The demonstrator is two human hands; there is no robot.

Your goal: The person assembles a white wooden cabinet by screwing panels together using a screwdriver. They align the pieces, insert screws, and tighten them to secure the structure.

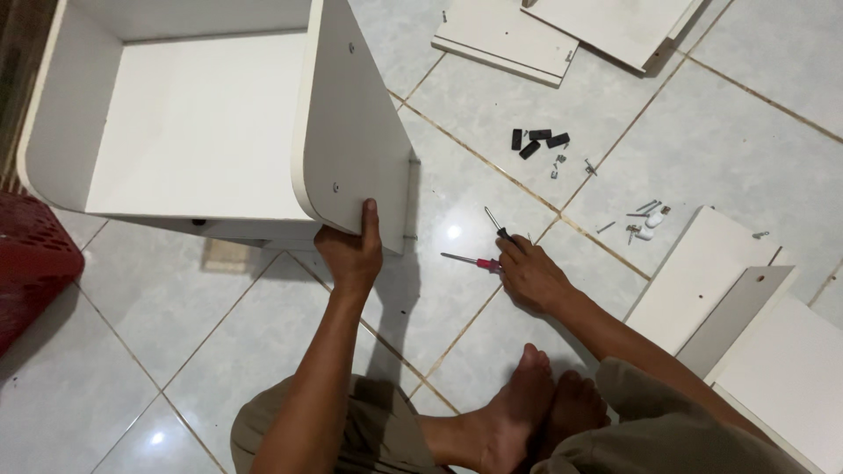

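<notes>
**Cabinet shell steadied by one hand, other hand down on the screwdrivers**

Left hand (351,254) grips the lower edge of the white cabinet (202,123) side panel: thumb up over the outer face, fingers wrapped underneath, closed firmly on the board. Right hand (529,274) lies low on the tiled floor (702,132), fingers curled over the handle end of the red screwdriver (470,261); black screwdriver (498,225) sits just beside the fingertips. Can't tell if the grip on the red one has fully closed.

Cabinet sits on the floor ahead and to the person's left, open side facing up toward the camera, the held side panel standing on edge, leaning slightly right. Long axis of that panel runs away from the person.

Handling, judged: laminated board, stiff, prob fairly heavy and bulky for one hand; smooth faces = slippery, so edge grip near the rounded corner makes sense. Corners and edges likely chip if dropped on tile.

Red screwdriver: slim, rigid, light; shaft points left, handle toward the right hand. Take it by the handle.

Nearby: loose screws (645,219), black fittings (536,140), spare white panels (702,272), red basket (31,263) at left edge.
</notes>
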